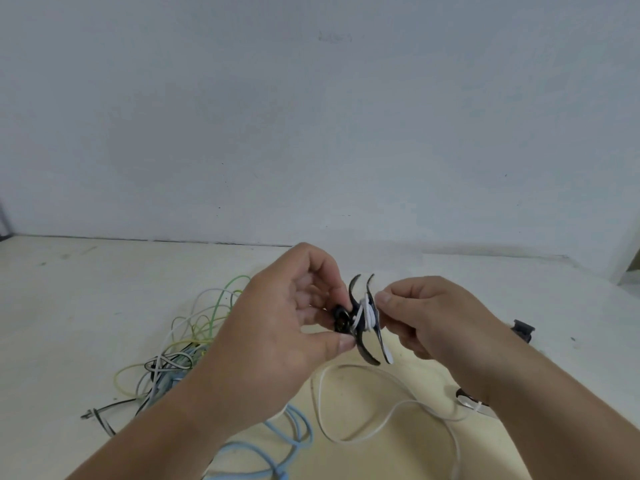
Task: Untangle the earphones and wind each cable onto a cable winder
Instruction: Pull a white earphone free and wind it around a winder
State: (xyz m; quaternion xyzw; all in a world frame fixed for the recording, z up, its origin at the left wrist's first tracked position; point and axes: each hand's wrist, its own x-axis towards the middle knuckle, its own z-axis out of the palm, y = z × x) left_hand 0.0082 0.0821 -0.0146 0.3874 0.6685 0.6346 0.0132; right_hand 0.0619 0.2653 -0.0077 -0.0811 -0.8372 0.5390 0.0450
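Hands meet above the pale bench (86, 306), in front of a plain whitish wall (311, 116). Between them is the black cable winder (365, 351), held in the air with its curved blades pointing up and down. The left hand (287, 323) takes the winder at its left side: its grip is closed on it, the thumb below and the fingers curled over from above. The right hand (426, 317) is just beside the winder's right side, and its grip pinches the white cable (366, 308) between thumb and forefinger. Some turns of this cable already lie around the middle of the winder; the rest hangs down and makes a wide loop on the bench under the hands. Farther left on the bench lies a tangle of cables (173, 355) in green, yellow, white and black, and a light blue cable (294, 424) runs out from under the left forearm. A small black object (523, 330) rests on the bench behind the right wrist; what it is I cannot tell.
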